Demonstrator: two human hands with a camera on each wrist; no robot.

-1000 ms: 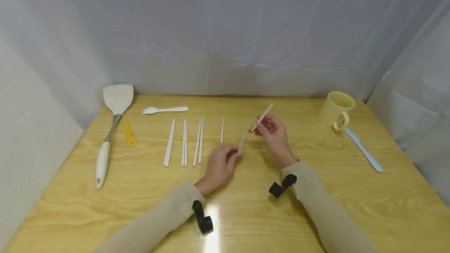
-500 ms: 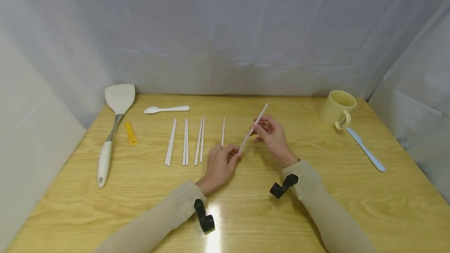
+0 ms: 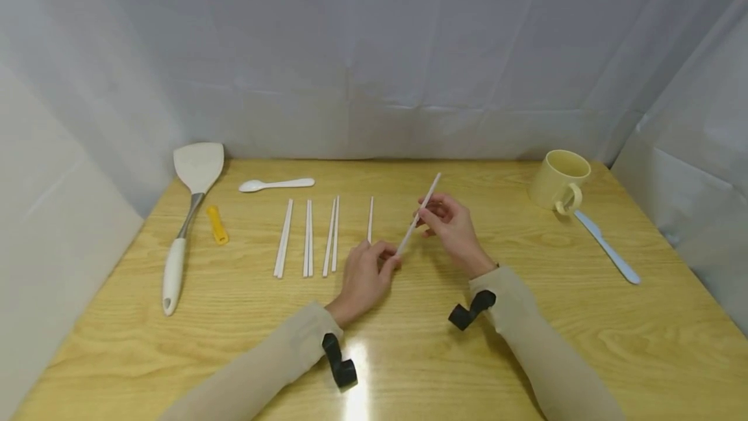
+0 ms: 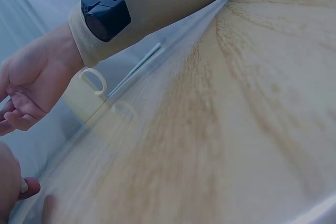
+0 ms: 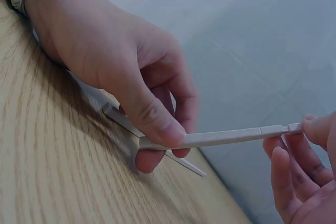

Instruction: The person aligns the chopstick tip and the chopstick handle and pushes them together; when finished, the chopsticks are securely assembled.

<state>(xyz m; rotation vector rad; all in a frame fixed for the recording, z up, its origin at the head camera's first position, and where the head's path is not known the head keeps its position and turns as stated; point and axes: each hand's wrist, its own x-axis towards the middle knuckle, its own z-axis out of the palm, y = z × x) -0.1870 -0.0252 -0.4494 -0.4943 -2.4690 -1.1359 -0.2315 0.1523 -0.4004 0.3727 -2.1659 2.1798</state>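
My left hand (image 3: 365, 275) pinches the lower end of a white chopstick (image 3: 429, 192) between thumb and fingers. Farther up, my right hand (image 3: 456, 229) pinches the same chopstick, which slants up to the right above the table. Close to the right fingertips, the right wrist view shows seams in its jointed shaft (image 5: 220, 138). Under and beside the left hand lies a single white chopstick (image 3: 371, 218), partly covered by that hand. Left of it, white chopsticks lie in three pairs (image 3: 283, 239). In the left wrist view the left hand (image 4: 8, 182) is mostly cut off.
On the left of the wooden table (image 3: 234, 349) lie a white-handled spatula (image 3: 172, 271), a small yellow object (image 3: 217, 225) and a white spoon (image 3: 280, 184). At the right stand a yellow mug (image 3: 555, 180) and, lying beside it, a light blue knife (image 3: 608, 249). Pale curtains (image 3: 374, 83) enclose the table.
One second ago each hand held a separate chopstick piece with a gap between them. The right hand's piece has come down and left, and the two now meet in one straight line.
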